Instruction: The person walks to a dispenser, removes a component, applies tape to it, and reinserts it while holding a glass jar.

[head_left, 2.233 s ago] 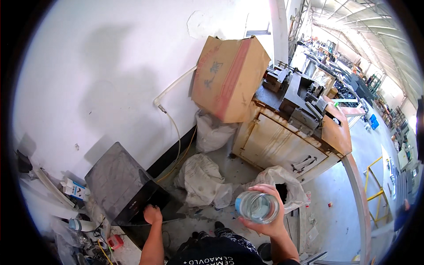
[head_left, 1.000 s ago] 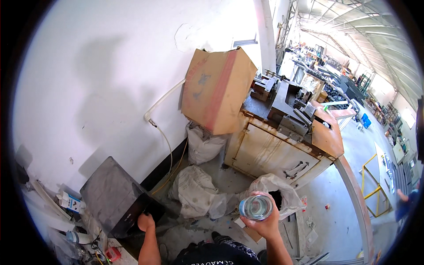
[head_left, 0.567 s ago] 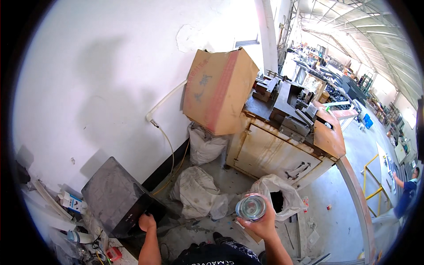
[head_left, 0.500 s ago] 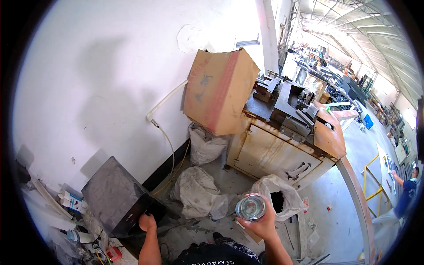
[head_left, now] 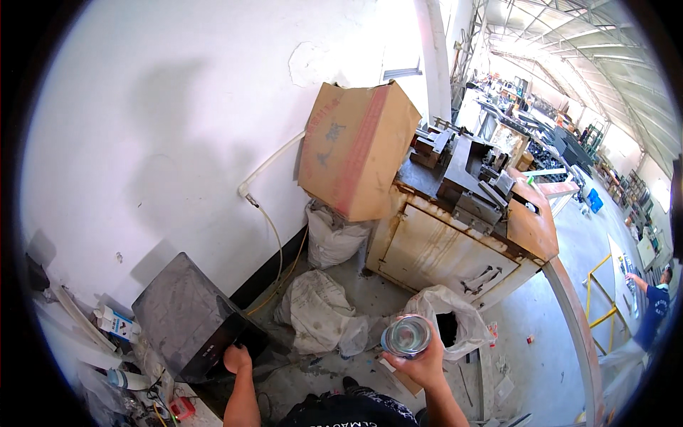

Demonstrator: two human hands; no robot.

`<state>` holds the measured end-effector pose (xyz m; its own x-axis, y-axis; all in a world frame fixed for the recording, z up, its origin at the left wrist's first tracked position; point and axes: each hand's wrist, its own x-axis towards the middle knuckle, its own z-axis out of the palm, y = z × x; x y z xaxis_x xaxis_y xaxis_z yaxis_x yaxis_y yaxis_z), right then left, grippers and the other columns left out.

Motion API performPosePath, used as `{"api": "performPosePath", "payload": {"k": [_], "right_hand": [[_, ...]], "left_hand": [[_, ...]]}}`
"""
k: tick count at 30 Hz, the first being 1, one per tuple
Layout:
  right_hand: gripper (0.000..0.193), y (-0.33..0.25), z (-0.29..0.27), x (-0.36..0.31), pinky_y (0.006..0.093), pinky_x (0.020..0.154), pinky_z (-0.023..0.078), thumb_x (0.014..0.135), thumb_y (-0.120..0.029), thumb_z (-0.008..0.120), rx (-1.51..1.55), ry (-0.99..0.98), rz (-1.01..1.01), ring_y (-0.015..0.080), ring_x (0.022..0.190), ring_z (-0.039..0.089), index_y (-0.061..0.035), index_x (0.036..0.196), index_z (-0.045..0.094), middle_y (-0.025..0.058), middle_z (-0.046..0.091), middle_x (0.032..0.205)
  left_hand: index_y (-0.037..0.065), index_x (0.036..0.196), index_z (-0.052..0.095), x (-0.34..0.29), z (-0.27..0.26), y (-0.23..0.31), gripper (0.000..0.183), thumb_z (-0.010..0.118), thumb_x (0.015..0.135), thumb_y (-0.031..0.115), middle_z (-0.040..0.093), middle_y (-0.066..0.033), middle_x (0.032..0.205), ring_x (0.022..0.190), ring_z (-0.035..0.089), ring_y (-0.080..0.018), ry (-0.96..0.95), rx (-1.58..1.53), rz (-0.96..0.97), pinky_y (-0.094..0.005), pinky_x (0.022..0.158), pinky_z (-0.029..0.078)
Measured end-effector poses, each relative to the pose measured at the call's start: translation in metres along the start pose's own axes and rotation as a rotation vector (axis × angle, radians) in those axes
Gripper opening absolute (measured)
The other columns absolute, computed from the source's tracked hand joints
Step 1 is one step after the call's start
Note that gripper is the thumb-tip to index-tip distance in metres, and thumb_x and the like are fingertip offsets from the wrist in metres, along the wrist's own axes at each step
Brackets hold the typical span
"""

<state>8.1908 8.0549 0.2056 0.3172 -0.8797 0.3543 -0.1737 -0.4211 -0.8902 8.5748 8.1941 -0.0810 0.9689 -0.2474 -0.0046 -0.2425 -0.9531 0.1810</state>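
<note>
My right hand (head_left: 425, 364) is wrapped round a clear glass cup (head_left: 407, 335), seen from above with its round mouth up. The cup is held over the floor, in front of an open white woven sack (head_left: 466, 324). At the left, my left hand (head_left: 237, 359) is closed against the front of a dark, dusty box-shaped appliance (head_left: 186, 309). Its fingers curl at the front panel, and what they grip is hidden. The appliance stands tilted in the view, beside the white wall.
A large cardboard box (head_left: 356, 153) rests above a stuffed white sack (head_left: 334, 238). Beside it stands a rusty metal cabinet (head_left: 441, 245) with machine parts on top. Another crumpled sack (head_left: 316, 309) lies on the floor. A co-worker (head_left: 656, 306) is at far right.
The view has shifted very slightly. Both hands keep their places, the left at the appliance and the right round the glass cup.
</note>
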Motion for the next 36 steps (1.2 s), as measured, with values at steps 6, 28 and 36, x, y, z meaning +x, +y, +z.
{"api": "performPosePath", "payload": {"k": [6, 28, 36], "right_hand": [[0.07, -0.002, -0.001, -0.001, 0.0314, 0.089, 0.046, 0.06, -0.011, 0.086, 0.071, 0.016, 0.033, 0.0183, 0.103, 0.057, -0.0013, 0.119, 0.051, 0.0095, 0.056, 0.114], [0.075, -0.117, 0.004, 0.046, 0.0455, 0.088, 0.044, 0.062, -0.032, 0.087, 0.258, -0.035, -0.618, 0.0337, 0.104, 0.055, -0.0095, 0.12, 0.045, 0.0227, 0.06, 0.11], [0.054, -0.146, -0.012, 0.057, 0.0444, 0.088, 0.044, 0.08, -0.023, 0.074, 0.153, -0.411, -0.604, 0.0366, 0.105, 0.056, -0.0128, 0.124, 0.045, 0.0222, 0.059, 0.114]], "left_hand": [[0.004, 0.083, 0.07, 0.001, 0.003, -0.004, 0.029, 0.064, 0.079, 0.031, 0.068, -0.0164, 0.088, 0.082, 0.065, -0.0326, 0.013, -0.022, 0.011, -0.0416, 0.072, 0.051], [0.006, 0.089, 0.072, 0.0, -0.007, 0.003, 0.028, 0.062, 0.081, 0.031, 0.068, -0.0154, 0.092, 0.082, 0.066, -0.032, -0.061, 0.003, -0.014, -0.0405, 0.071, 0.052], [0.005, 0.087, 0.071, -0.001, -0.005, 0.012, 0.028, 0.062, 0.08, 0.031, 0.068, -0.0158, 0.093, 0.084, 0.065, -0.0321, -0.054, -0.043, 0.008, -0.041, 0.073, 0.051]]}}
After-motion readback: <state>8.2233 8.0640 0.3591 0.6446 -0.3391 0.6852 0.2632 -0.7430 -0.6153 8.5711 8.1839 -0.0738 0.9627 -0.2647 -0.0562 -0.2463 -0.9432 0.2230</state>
